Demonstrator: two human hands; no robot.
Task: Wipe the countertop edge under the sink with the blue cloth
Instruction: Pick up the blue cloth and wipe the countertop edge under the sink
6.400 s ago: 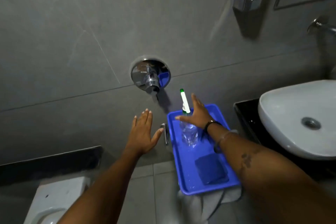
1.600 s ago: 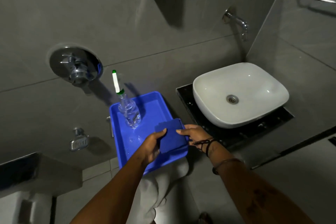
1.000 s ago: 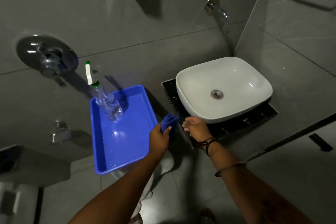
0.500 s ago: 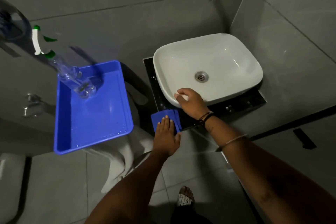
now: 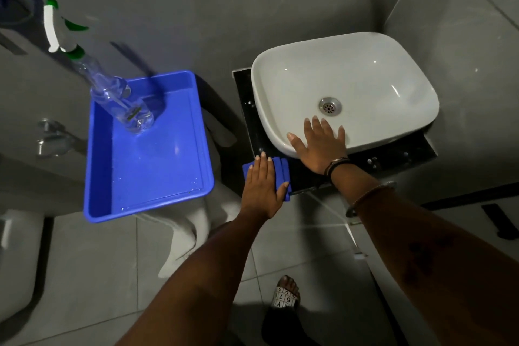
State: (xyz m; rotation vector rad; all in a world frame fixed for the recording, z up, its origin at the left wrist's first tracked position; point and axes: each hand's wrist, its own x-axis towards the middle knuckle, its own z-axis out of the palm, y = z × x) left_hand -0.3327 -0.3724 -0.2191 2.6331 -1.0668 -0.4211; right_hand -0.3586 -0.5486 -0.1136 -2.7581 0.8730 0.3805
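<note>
White rounded-rectangle ceramic sink w/ chrome drain sits on a glossy black stone countertop, which shows along the sink's left and front sides. Left of it, apart, a blue rectangular plastic tray carries a clear plastic spray bottle w/ white-and-green trigger head in its far-left corner, leaning left.

Blue cloth: folded into a flat pad, layered edges visible on its right side, deep blue like the tray. It lies on the countertop's front-left corner, just below the sink's near-left curve, reaching the counter's front edge.

Left hand lies palm-down on the cloth, fingers straight and close together, thumb out to the right over the cloth's near-right edge; flat press, no pinch or curl. Cloth shows past the fingertips and on both sides.

Right hand is spread flat on the sink's front rim, fingers apart pointing toward the drain, holding nothing; dark bands at wrist.
</note>
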